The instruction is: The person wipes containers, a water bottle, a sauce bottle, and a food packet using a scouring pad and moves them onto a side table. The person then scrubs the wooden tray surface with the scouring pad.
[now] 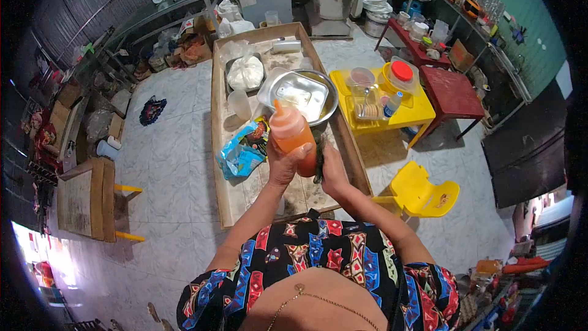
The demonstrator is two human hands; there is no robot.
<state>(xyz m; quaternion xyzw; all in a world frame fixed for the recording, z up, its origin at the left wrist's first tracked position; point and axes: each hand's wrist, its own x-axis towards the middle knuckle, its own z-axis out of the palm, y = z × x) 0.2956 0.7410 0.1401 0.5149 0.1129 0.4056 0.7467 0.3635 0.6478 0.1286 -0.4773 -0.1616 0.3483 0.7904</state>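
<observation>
My left hand [285, 164] is wrapped around an orange squeeze bottle [293, 138] with a pointed nozzle, tilted over the wooden table. Against the bottle's right side, my right hand [334, 168] presses a dark, crumpled cloth [320, 154]; its fingers are partly hidden. Just beyond the bottle, a white rectangular tray [301, 96] rests in a large metal bowl [331, 95]. To the left of my left hand lies a blue plastic packet [240, 158]. A translucent cup [239, 105] stands behind that packet.
The raised-edge wooden table [218, 193] also bears a white plastic bag [245, 73] in a dark container. On the right are a yellow table [405, 110] with containers and a bottle, a yellow chair [422, 189] and a red table [452, 92]. A mixer bowl [331, 3] stands at the back.
</observation>
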